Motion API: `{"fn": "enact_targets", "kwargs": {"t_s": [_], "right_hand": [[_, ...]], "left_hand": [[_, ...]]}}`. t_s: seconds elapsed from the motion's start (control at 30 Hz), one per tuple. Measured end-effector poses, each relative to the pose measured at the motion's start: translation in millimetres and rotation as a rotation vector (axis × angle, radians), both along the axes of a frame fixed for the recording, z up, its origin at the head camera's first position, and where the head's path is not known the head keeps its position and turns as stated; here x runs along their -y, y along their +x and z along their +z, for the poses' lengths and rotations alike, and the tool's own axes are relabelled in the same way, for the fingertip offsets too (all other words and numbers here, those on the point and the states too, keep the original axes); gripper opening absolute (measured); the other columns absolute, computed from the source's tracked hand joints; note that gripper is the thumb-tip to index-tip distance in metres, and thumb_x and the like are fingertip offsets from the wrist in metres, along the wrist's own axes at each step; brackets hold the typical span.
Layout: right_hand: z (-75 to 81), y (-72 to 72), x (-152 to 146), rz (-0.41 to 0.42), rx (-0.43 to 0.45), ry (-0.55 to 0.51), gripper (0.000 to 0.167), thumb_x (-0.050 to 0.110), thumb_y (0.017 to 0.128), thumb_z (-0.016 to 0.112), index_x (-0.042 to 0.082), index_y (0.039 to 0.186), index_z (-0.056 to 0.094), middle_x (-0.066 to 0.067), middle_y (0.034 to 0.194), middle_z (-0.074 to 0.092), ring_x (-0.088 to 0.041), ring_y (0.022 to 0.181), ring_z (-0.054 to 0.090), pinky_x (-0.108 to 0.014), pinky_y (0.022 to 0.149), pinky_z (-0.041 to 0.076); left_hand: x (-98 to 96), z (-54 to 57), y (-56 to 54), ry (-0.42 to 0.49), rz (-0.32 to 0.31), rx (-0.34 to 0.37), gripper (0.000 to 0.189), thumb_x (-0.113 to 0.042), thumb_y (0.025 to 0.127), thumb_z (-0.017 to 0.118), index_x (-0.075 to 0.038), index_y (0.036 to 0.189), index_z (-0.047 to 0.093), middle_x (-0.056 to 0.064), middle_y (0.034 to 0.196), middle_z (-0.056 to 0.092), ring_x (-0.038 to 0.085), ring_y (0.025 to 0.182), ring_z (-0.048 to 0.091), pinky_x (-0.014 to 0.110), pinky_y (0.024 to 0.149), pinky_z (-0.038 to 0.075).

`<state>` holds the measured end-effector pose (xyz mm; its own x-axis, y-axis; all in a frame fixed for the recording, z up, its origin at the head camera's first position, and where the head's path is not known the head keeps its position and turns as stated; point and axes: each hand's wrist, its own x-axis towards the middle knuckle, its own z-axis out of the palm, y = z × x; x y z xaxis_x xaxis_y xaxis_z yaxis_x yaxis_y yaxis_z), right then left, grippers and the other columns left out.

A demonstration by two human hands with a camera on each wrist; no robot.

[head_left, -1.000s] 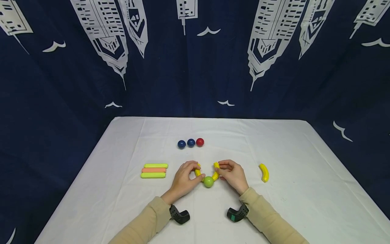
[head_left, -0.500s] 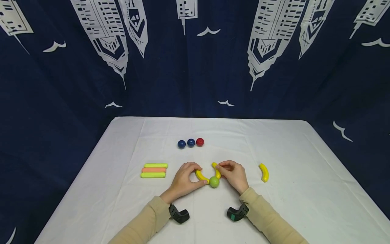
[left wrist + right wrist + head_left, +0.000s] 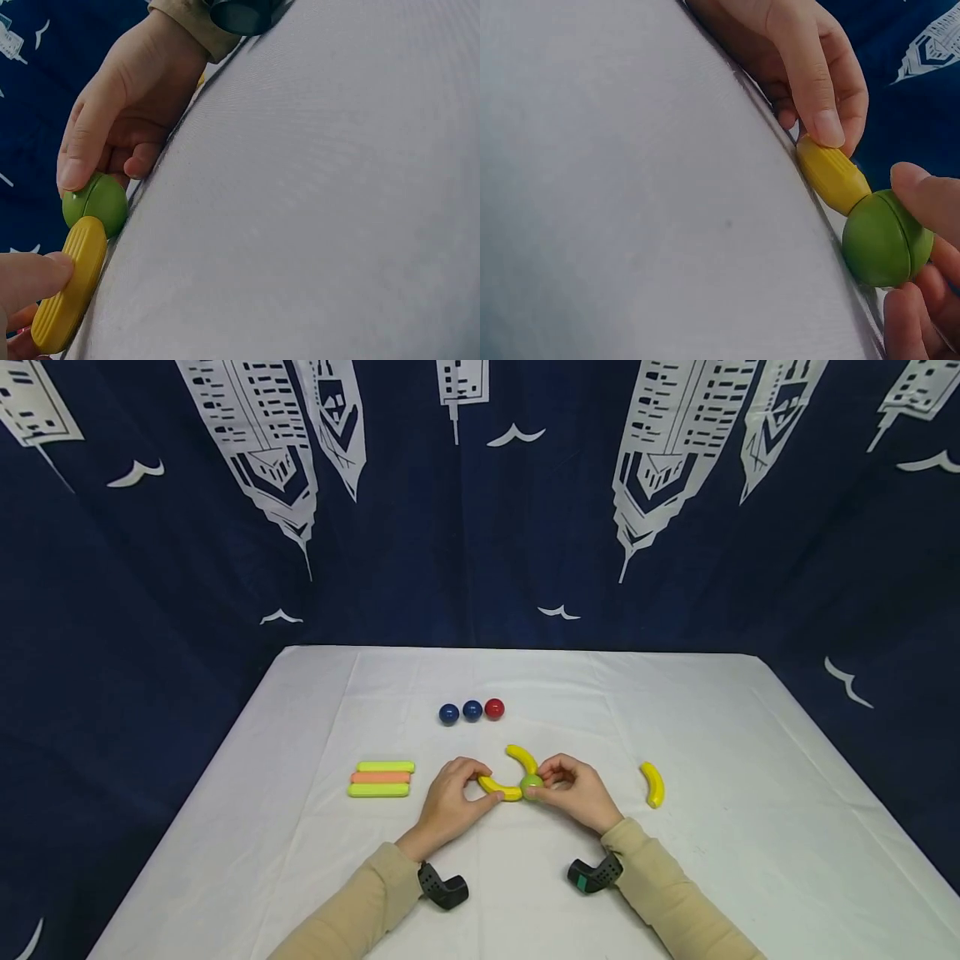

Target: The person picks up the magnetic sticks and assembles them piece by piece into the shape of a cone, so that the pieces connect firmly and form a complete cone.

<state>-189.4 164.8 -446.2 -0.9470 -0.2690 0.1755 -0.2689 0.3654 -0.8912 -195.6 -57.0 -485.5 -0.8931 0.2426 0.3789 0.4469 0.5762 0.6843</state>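
My left hand [image 3: 453, 802] pinches a yellow curved stick [image 3: 501, 789] between thumb and fingers, low over the white cloth in the head view. A green ball [image 3: 531, 783] meets that stick's right end. My right hand [image 3: 579, 793] grips the ball with thumb and fingertips. From the ball's far side a second yellow curved stick [image 3: 522, 757] arcs away up and to the left, with no finger on it. In the left wrist view the ribbed side of the held stick [image 3: 71, 289] shows, and in the right wrist view a seam runs round the ball [image 3: 885, 240].
Two blue balls [image 3: 472, 711] and a red ball [image 3: 494, 709] stand in a row farther back. At left lie two green sticks [image 3: 378, 791] with an orange stick [image 3: 381, 777] between them. Another yellow curved stick [image 3: 652, 785] lies at right on the white-covered table [image 3: 720, 877].
My right hand has shifted from the second yellow curved stick to the green ball. The ball has moved right and slightly away from me, and the joined pieces have turned counterclockwise.
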Motion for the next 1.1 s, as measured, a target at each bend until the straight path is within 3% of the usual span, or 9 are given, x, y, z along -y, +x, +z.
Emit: {"fn": "enact_targets", "kwargs": {"t_s": [0.27,1.1], "right_hand": [[5.5,3.9,1.8,0.011,-0.016,0.046,0.033,0.004,0.073,0.079,-0.004,0.101,0.063,-0.014,0.093,0.062,-0.029,0.085,0.059,-0.023,0.065,0.051],[4.9,6.7,5.0,-0.043,-0.089,0.084,0.027,0.006,0.076,0.077,-0.002,0.099,0.065,-0.013,0.09,0.062,-0.03,0.083,0.058,-0.023,0.064,0.049]], "left_hand": [[0.2,0.9,0.5,0.01,0.014,-0.014,0.028,-0.029,0.076,0.077,-0.013,0.094,0.064,-0.004,0.093,0.058,0.012,0.084,0.051,0.027,0.074,0.045],[1.3,3.0,2.4,-0.035,-0.038,-0.068,0.026,-0.038,0.073,0.079,-0.018,0.081,0.066,-0.011,0.078,0.057,0.008,0.079,0.047,0.024,0.069,0.042]]}}
